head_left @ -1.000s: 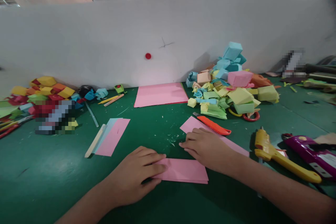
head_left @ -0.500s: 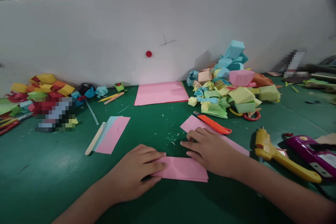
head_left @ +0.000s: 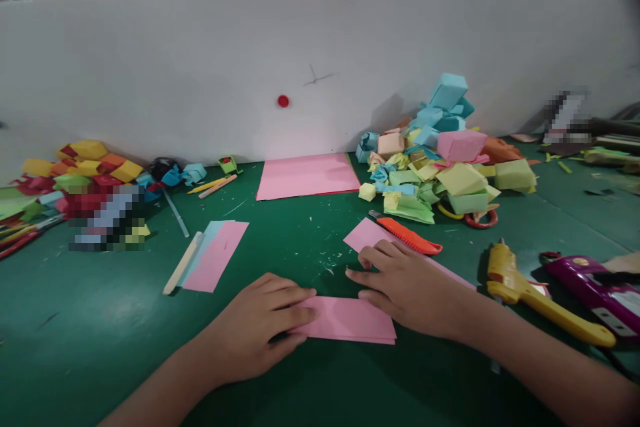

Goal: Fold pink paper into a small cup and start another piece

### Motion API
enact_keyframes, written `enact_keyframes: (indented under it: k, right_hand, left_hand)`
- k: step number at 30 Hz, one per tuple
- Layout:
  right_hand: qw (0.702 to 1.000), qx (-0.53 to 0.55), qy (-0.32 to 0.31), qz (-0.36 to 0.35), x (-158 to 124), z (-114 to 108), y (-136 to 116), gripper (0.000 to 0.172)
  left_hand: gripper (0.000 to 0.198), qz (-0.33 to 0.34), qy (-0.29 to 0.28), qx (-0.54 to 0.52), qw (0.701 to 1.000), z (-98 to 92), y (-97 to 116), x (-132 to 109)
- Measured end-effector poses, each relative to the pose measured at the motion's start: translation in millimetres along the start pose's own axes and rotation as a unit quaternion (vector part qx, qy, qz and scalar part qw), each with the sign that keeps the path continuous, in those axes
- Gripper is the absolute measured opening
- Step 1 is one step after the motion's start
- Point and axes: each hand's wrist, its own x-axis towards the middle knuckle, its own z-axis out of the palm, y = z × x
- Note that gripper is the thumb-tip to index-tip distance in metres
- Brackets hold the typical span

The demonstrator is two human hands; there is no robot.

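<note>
A folded pink paper [head_left: 347,320] lies flat on the green mat [head_left: 100,320] in front of me. My left hand [head_left: 255,333] presses its left end, fingers stretched out flat along the fold. My right hand [head_left: 407,283] rests palm down on the paper's upper right corner, fingers extended to the left. Under my right hand lies a second pink sheet [head_left: 367,235], slanting away to the right. An orange utility knife [head_left: 407,235] lies just beyond my right hand's fingers.
A pile of folded paper cubes [head_left: 440,160] stands at the back right with scissors [head_left: 475,217] under it. A yellow glue gun [head_left: 530,290] and a purple tool [head_left: 595,287] lie right. A pink sheet [head_left: 306,177], paper strips [head_left: 213,255] and another coloured pile [head_left: 85,173] lie left.
My right hand has shifted slightly right and down along the folded paper's top edge. My left hand stays pressed on the paper's left end.
</note>
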Motion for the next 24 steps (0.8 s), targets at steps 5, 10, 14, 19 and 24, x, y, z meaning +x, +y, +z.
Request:
enact_keyframes:
  k: [5,10,14,19,24]
  right_hand:
    - [1.0,0.011,0.001,0.005,-3,-1,-1,0.035]
    - [1.0,0.006,0.003,0.004,-4,8,-3,0.043]
    - [1.0,0.002,0.015,-0.002,-3,15,-4,0.052]
    - [1.0,0.005,0.022,-0.002,-2,7,-2,0.044]
    - [1.0,0.025,0.004,0.005,-5,0,1,0.04]
  left_hand:
    - [0.026,0.001,0.0,0.003,1.0,0.9,0,-1]
    - [0.027,0.008,-0.006,0.008,1.0,0.7,-1,-1]
    - [0.026,0.0,-0.002,0.008,1.0,0.9,-2,0]
    - [0.026,-0.001,-0.001,0.006,1.0,1.5,-2,-1]
    - [0.025,-0.002,-0.004,0.001,1.0,-0.1,-1,-1]
